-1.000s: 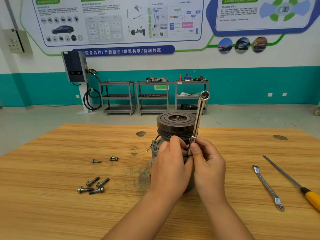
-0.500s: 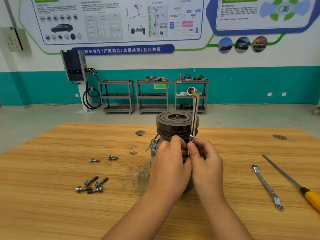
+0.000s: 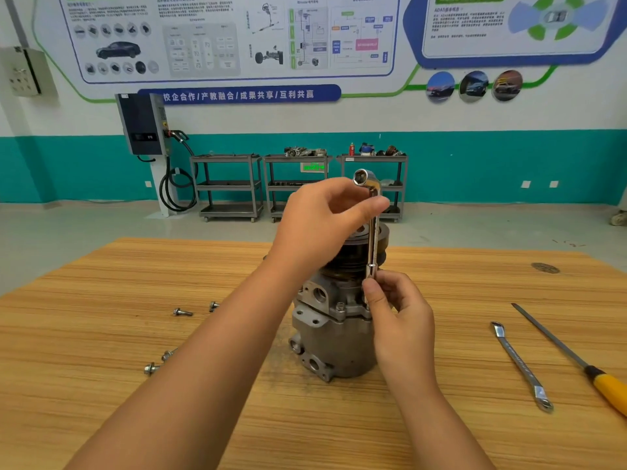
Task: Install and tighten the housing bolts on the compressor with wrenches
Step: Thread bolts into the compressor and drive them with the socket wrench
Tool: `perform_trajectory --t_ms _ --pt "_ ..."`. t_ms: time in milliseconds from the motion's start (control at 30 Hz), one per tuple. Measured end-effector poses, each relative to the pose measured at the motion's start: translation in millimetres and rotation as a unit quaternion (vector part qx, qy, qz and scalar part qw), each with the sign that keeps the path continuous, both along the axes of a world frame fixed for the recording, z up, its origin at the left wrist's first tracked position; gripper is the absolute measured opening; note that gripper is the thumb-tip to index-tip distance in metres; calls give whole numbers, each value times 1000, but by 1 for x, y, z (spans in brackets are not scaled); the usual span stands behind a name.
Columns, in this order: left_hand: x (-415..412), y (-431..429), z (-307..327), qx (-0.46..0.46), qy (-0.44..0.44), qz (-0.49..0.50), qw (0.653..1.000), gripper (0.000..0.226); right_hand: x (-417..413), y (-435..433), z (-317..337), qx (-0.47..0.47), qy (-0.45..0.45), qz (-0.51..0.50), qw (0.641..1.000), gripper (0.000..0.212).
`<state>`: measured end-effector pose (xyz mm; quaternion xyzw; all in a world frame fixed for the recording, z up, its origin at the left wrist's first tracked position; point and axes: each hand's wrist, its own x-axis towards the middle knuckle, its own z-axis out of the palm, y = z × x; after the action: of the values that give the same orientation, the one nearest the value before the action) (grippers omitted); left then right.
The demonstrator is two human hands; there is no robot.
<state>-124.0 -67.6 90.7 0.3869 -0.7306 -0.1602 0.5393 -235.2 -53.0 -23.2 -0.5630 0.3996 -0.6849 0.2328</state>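
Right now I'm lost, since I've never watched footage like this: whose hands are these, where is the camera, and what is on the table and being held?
There is no machine here. A person works bare-handed, and the single picture comes from a camera worn on their head, looking forward and down. A grey compressor stands upright on the wooden table. A long L-shaped socket wrench stands upright beside its pulley. The left hand pinches its top near the bend, and the right hand pinches its lower end, down by the housing flange. Fingers hide whether it sits on a bolt. Left of the compressor lie loose bolts. To the right lie a flat wrench and a yellow-handled screwdriver.
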Motion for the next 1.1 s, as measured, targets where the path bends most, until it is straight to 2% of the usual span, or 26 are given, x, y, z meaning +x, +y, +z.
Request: perform_trajectory --t_ms 200,300,400,533,767,1100 --pt "2 -18 7 113 72 -130 982 4 -2 -3 -2 8 -29 27 999 13" --pt "4 -19 7 146 77 -154 974 8 -3 -4 -4 24 -54 56 997 14" --pt "4 -19 6 143 42 -126 981 19 -4 -5 -6 44 -86 89 991 28" --pt "4 -15 6 130 22 -122 984 13 -7 -7 -9 41 -82 97 991 28" --pt "6 -15 6 131 10 -118 984 16 -10 -10 -12 50 -35 96 994 24" --pt "6 -17 4 129 7 -146 981 16 -10 -8 -13 47 -27 88 995 14"
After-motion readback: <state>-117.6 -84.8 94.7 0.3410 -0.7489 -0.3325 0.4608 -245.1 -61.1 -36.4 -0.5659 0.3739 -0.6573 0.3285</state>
